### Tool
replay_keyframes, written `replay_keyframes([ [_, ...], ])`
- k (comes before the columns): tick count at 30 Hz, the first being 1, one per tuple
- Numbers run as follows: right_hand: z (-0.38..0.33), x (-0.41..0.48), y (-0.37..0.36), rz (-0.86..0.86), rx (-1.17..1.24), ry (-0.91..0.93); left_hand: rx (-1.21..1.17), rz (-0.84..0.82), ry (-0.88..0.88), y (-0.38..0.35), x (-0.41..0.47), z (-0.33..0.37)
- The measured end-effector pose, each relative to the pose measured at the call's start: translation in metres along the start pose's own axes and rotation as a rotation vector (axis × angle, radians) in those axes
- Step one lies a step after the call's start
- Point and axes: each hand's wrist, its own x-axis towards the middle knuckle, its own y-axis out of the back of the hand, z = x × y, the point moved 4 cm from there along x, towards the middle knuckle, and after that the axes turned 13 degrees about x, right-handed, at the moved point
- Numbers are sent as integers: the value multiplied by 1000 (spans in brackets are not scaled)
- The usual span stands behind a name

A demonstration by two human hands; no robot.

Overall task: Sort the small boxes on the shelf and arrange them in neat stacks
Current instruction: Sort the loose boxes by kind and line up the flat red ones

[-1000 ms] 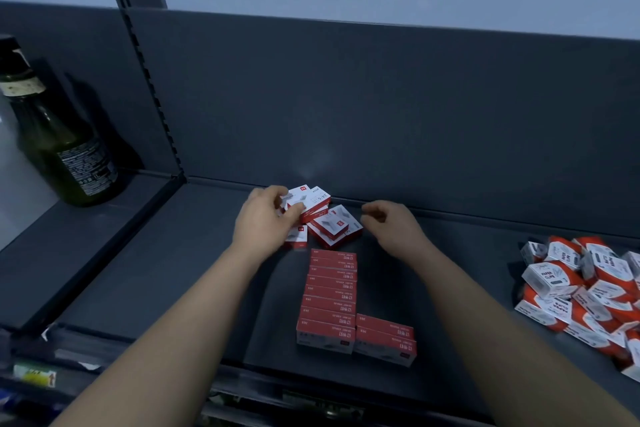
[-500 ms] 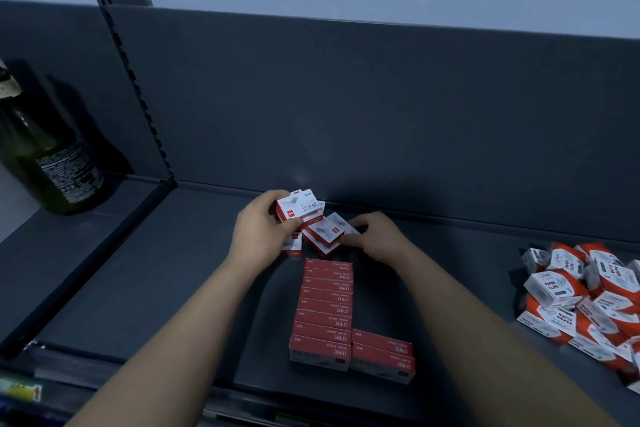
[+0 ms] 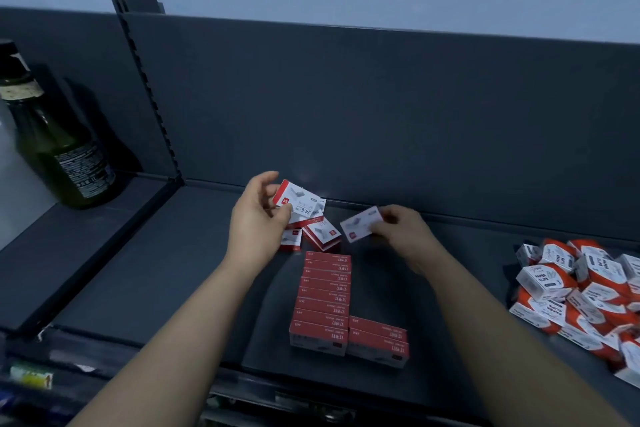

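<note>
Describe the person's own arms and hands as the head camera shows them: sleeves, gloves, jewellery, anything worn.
Both forearms are bare from the bottom edge of the picture up to the wrists; no sleeve shows. The left hand and the right hand wear no gloves. No watch, bracelet or ring is visible, though the light is dim and parts of the fingers are hidden. No markings show on either arm.

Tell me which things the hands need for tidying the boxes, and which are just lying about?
For the job:
left hand holding a box
right hand holding a box
loose boxes
neat row

Just there:
green bottle
pile of orange-and-white boxes, perhaps for later
</note>
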Motion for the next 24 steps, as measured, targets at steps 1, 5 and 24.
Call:
replay_keyframes([
  [1, -1, -6, 6, -5, 125, -23, -22, 7, 3, 0, -1, 3],
  [5, -4, -29, 29, -29, 364, -57, -106, -49, -10, -11, -7, 23],
  [24, 25, -83, 95, -69, 370, -123, 15, -365, -89, -76, -48, 61],
])
